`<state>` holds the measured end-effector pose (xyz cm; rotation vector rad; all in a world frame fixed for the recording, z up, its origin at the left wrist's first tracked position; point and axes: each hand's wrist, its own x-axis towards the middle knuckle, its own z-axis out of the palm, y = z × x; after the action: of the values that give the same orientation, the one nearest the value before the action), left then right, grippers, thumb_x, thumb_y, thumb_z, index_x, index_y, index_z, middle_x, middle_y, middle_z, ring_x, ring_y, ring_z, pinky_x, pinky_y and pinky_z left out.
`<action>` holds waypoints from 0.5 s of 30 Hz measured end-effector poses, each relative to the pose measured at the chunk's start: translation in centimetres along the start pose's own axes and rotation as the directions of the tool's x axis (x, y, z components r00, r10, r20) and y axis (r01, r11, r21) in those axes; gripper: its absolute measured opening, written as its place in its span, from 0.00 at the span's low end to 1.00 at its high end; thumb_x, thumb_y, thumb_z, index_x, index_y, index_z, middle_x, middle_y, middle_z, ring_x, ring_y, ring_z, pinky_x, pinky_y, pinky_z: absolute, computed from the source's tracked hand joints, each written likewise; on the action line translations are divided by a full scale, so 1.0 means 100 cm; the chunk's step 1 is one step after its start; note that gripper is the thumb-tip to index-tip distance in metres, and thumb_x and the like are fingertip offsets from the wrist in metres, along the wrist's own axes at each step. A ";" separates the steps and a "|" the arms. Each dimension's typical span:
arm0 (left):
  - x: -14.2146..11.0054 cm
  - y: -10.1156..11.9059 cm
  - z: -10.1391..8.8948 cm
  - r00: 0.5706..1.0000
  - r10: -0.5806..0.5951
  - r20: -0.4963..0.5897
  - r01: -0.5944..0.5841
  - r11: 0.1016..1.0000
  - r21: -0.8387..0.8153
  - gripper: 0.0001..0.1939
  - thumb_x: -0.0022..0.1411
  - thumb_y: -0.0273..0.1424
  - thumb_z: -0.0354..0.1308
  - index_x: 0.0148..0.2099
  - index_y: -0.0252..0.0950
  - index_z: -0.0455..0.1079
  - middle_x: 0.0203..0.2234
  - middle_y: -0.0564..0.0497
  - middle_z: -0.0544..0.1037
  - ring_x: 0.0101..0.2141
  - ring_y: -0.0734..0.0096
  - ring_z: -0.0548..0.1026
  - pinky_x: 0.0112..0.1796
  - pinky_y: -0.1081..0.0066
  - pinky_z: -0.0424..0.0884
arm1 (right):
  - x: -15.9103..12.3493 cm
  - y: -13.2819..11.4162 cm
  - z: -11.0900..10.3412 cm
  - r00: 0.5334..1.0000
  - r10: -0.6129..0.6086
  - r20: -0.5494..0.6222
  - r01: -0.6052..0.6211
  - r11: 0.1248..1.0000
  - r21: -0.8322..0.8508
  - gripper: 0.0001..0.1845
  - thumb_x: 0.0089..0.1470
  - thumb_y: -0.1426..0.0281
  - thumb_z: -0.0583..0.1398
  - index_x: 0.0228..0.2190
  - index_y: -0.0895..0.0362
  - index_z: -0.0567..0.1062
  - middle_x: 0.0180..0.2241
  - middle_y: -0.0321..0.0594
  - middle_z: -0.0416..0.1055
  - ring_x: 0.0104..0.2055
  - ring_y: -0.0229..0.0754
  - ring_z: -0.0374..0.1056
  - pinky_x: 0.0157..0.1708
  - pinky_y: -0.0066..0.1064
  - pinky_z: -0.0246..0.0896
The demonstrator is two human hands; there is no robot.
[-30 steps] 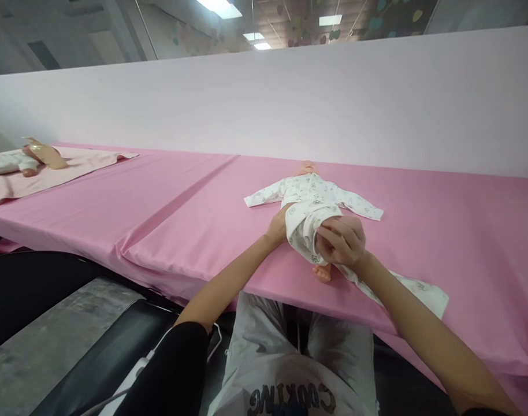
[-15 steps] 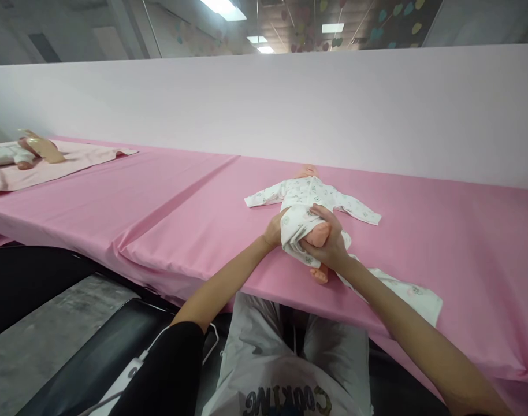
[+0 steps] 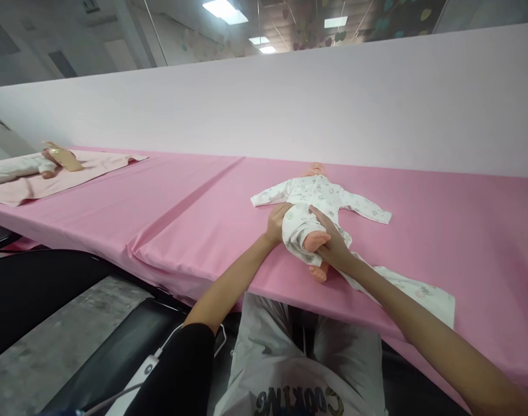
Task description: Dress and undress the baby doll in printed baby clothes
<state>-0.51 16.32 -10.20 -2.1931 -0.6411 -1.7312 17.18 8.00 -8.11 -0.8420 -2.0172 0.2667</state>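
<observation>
A baby doll [image 3: 315, 169] lies on its back on the pink-covered table, its feet toward me. It wears a white printed baby top [image 3: 318, 193] with both sleeves spread out. Bunched white printed trousers [image 3: 295, 228] surround one raised leg, and the doll's foot [image 3: 316, 240] pokes out of the cloth. My left hand [image 3: 278, 224] grips the bunched cloth from the left. On the other side my right hand [image 3: 333, 245] closes round the trouser leg beside the foot. The doll's other foot [image 3: 319, 271] shows below. A flat trouser leg [image 3: 420, 292] trails right under my right forearm.
At the far left, a second doll [image 3: 21, 169] in white lies on a pale pink cloth [image 3: 86, 172] with a yellowish bottle-like object [image 3: 64, 157]. A white partition [image 3: 264, 110] runs behind the pink table cover [image 3: 194, 214]. Black chairs [image 3: 125, 352] stand at lower left.
The doll's foot shows further out of the bunched cloth, and my right hand has shifted slightly down around it. My left hand stays at the cloth. The camera view has turned slightly.
</observation>
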 end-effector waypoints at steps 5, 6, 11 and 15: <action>-0.002 -0.006 -0.008 0.996 -0.033 0.083 0.041 0.994 -0.098 0.20 0.63 0.45 0.46 0.37 0.34 0.71 0.32 0.44 0.78 0.34 0.65 0.76 0.33 0.66 0.72 | -0.001 0.003 0.003 1.000 0.001 0.018 0.003 0.981 -0.195 0.33 0.54 0.60 0.50 0.60 0.58 0.54 0.59 0.50 0.58 0.62 0.54 0.51 0.60 0.54 0.42; -0.002 -0.005 -0.010 0.990 -0.107 0.087 0.117 0.986 -0.120 0.22 0.64 0.45 0.44 0.38 0.34 0.71 0.31 0.44 0.78 0.34 0.66 0.76 0.34 0.66 0.72 | -0.002 0.003 0.004 0.999 0.020 0.036 -0.011 0.970 -0.242 0.33 0.54 0.60 0.50 0.59 0.58 0.55 0.58 0.50 0.58 0.62 0.55 0.51 0.60 0.56 0.39; 0.011 0.004 -0.017 0.886 -0.394 0.242 0.460 0.807 -0.371 0.25 0.64 0.48 0.42 0.41 0.34 0.72 0.23 0.49 0.76 0.26 0.70 0.73 0.33 0.67 0.70 | -0.003 0.004 0.005 0.979 0.168 0.113 -0.109 0.906 -0.408 0.35 0.49 0.61 0.55 0.58 0.58 0.58 0.56 0.50 0.61 0.59 0.57 0.54 0.59 0.56 0.34; 0.030 0.008 -0.021 0.675 -0.278 0.683 0.683 0.586 -0.437 0.20 0.59 0.45 0.53 0.38 0.33 0.75 0.29 0.47 0.77 0.32 0.69 0.74 0.34 0.71 0.69 | -0.002 0.003 0.006 0.966 0.219 0.134 -0.140 0.887 -0.440 0.36 0.44 0.63 0.58 0.55 0.62 0.62 0.54 0.53 0.64 0.58 0.57 0.55 0.59 0.53 0.35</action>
<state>-1.34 15.10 -6.69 -3.3961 -0.9784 -1.7338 16.85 8.19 -8.73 -1.3272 -2.2074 -0.0047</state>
